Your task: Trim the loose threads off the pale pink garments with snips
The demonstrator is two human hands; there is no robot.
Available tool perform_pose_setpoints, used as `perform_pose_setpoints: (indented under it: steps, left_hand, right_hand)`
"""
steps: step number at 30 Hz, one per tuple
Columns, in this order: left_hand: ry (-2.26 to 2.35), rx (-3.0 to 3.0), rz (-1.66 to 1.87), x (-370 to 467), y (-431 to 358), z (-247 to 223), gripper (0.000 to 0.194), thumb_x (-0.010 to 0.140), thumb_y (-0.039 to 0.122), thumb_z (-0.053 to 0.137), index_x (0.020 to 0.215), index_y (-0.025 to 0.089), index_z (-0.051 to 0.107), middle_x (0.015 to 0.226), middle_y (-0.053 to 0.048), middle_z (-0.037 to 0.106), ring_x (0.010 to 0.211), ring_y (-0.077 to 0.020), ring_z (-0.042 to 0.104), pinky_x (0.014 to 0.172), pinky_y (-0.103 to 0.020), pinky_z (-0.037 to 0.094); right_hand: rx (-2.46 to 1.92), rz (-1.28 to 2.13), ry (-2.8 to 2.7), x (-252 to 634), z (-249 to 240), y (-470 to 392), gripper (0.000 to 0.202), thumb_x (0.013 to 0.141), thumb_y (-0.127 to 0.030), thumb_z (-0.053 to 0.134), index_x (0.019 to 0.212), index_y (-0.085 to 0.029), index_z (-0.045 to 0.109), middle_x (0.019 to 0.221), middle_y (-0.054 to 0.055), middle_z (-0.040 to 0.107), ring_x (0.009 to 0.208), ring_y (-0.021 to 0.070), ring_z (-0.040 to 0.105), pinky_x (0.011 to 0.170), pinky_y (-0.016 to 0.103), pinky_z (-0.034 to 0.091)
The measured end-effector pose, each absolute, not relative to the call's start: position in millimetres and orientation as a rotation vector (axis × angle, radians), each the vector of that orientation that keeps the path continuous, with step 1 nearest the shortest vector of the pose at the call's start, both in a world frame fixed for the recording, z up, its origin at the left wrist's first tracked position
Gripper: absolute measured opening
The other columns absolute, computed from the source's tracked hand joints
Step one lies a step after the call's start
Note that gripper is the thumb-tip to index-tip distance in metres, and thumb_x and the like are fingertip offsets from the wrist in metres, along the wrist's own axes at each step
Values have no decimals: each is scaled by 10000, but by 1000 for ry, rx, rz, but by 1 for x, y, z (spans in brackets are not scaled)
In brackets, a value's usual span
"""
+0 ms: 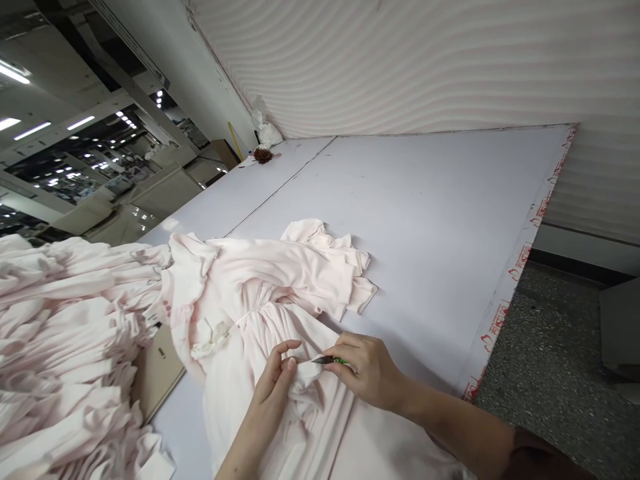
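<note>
A pale pink garment (280,267) with ruffled edges lies spread over the table, its gathered part toward me. My left hand (275,377) pinches a small fold of the pale fabric between thumb and fingers. Just right of it, my right hand (367,370) is closed around a small thread snipper (327,360) with dark blades and a bit of green. The snipper's tip points left and touches or nearly touches the held fold. A cream-coloured ruffled piece (213,337) rests on the garment to the left.
Many similar pink garments (65,353) are heaped at the left, beside a tan box or board (157,370). The pale table (410,200) has red-printed tape along its right edge. At the far end are a brown tangle (263,155) and a white plastic bag (267,130).
</note>
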State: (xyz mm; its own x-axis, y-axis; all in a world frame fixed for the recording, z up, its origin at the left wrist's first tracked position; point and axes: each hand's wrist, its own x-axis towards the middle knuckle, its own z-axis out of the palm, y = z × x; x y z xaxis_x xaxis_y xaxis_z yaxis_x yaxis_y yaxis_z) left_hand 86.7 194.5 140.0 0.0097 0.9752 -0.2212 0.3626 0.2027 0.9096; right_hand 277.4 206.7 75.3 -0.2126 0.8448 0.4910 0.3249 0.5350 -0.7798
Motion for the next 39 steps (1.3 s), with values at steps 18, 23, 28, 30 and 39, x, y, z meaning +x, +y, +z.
perform_pose_setpoints:
  steps: [18, 23, 28, 30, 39]
  left_hand:
    - [1261, 2703, 1074, 77, 179, 95, 214, 845, 52, 470, 721, 225, 490, 804, -43, 568, 751, -168, 544, 654, -279, 447]
    - [1200, 2785, 1120, 79, 176, 100, 267, 813, -12, 511, 696, 218, 443, 792, -36, 552, 810, -173, 581, 671, -280, 473]
    - [1117, 2782, 1094, 78, 184, 112, 320, 785, 4, 564, 665, 225, 366, 702, 5, 548, 914, -198, 655, 797, -346, 527]
    - [1059, 2726, 1061, 77, 187, 115, 330, 795, -14, 524, 669, 230, 341, 722, 4, 544, 1012, -203, 656, 869, -373, 546]
    - [906, 2769, 1117, 79, 192, 110, 339, 795, -43, 521, 677, 219, 342, 754, 8, 511, 1001, -191, 667, 894, -365, 571]
  right_hand:
    - [-984, 971, -1753, 286, 69, 205, 54, 809, -168, 676, 850, -204, 672, 810, -2, 639, 739, 143, 609, 667, 239, 457]
    - [-912, 1039, -1777, 292, 74, 197, 206, 818, -300, 713, 1015, -239, 719, 919, 19, 658, 790, 150, 642, 723, 247, 490]
    - [-994, 930, -1725, 288, 66, 198, 151, 889, -267, 615, 971, -244, 740, 874, 17, 667, 759, 146, 634, 690, 245, 477]
    - [-1105, 954, -1649, 291, 63, 200, 137, 877, -242, 620, 940, -229, 741, 856, 19, 656, 724, 140, 625, 659, 241, 471]
    - [-851, 882, -1729, 289, 72, 192, 203, 896, -350, 621, 997, -221, 741, 876, 44, 674, 754, 155, 631, 679, 251, 478]
